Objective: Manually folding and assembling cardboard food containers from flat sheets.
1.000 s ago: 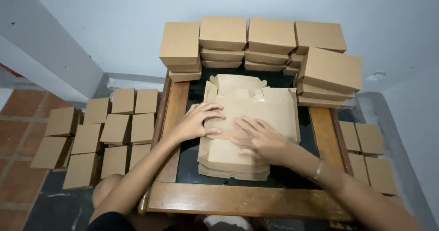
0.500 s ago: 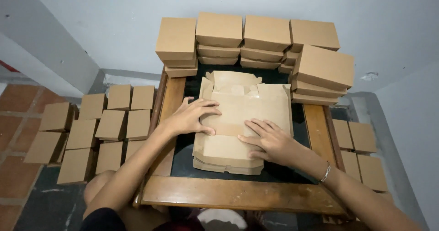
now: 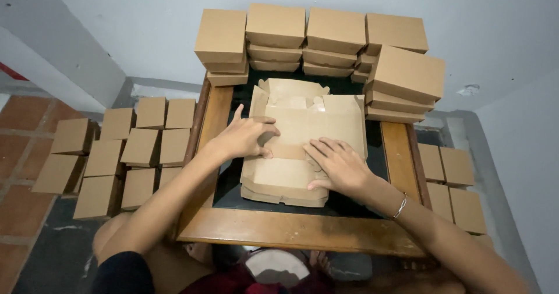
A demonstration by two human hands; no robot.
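Note:
A stack of flat brown cardboard box blanks (image 3: 303,128) lies in the middle of a small table with a wooden frame (image 3: 279,229) and a dark top. My left hand (image 3: 244,137) rests on the left side of the top blank, fingers curled over a folded flap. My right hand (image 3: 338,165) presses flat on the blank's lower right part, fingers spread. Both hands touch the same top blank.
Stacks of folded brown boxes (image 3: 335,38) line the table's far edge and right side (image 3: 407,81). More folded boxes cover the floor to the left (image 3: 125,148) and to the right (image 3: 451,183). A grey wall stands behind.
My left hand has shifted slightly and curled on the flap; my right hand slid a little toward the near edge. The view tilted a little.

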